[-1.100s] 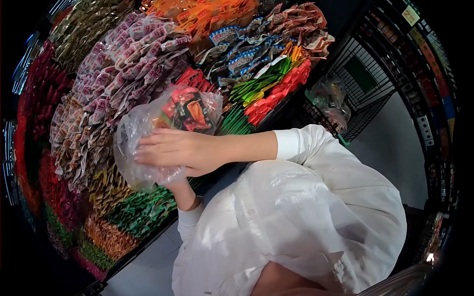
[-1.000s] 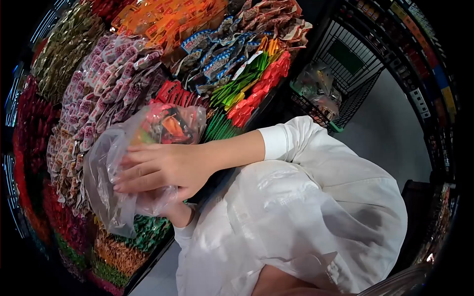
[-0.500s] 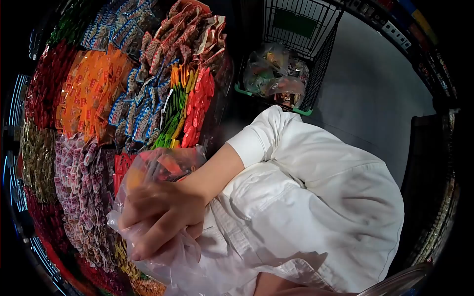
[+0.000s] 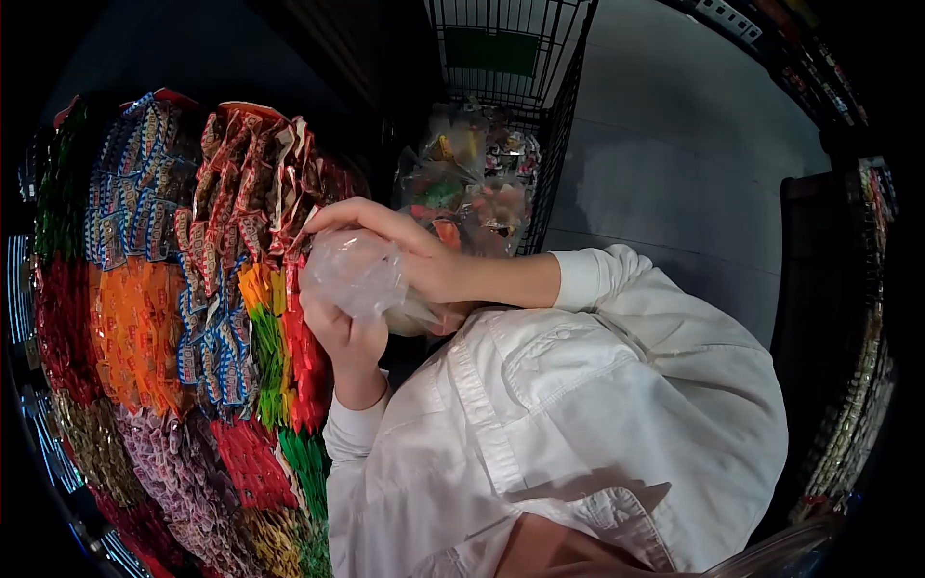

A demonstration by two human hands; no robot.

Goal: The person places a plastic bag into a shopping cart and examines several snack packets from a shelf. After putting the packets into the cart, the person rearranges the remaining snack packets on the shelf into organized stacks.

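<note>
the clear plastic bag point(image 4: 358, 275) sits bunched between both hands, just off the snack display's point(image 4: 193, 289) right edge; the right hand point(image 4: 405, 252) curls over its top, nearer; the left hand point(image 4: 349, 337) cups it from below.

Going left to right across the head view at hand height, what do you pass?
Orange snack packets → red snack packets → clear plastic bag held in both hands → right hand → white sleeve → grey floor.

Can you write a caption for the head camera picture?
Both hands bunch a clear plastic bag beside heaped snack packets.
</note>
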